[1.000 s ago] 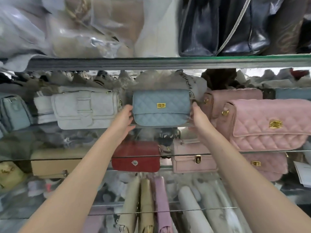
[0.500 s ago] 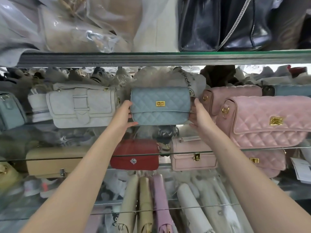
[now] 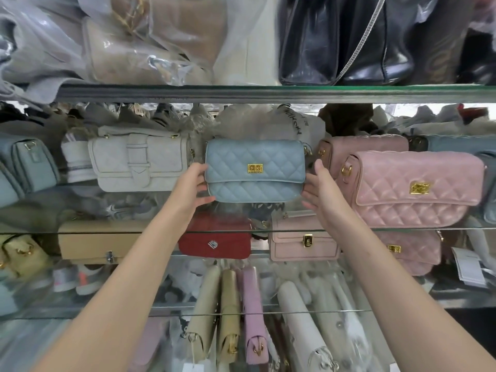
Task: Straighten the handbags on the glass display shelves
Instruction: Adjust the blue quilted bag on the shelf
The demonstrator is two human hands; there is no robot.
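A light blue quilted handbag [image 3: 255, 170] with a gold clasp stands upright on the middle glass shelf [image 3: 261, 230]. My left hand [image 3: 192, 186] grips its left end, with the thumb at the upper corner and the fingers curled under the lower corner. At the bag's right end is my right hand [image 3: 319, 189], fingers relaxed. Its fingertips are at the lower right corner and its thumb stands apart from the bag.
A white buckle bag [image 3: 139, 162] sits close on the left and a pink quilted bag [image 3: 413, 189] on the right. Red [image 3: 214, 242], pale pink [image 3: 303, 240] and tan [image 3: 96, 240] bags stand on the shelf below. Black bags [image 3: 335, 41] and plastic-wrapped bags [image 3: 150, 38] fill the top shelf.
The blue bag has stayed almost in place. My right thumb has come away from the bag's right end, while my left hand keeps its hold.
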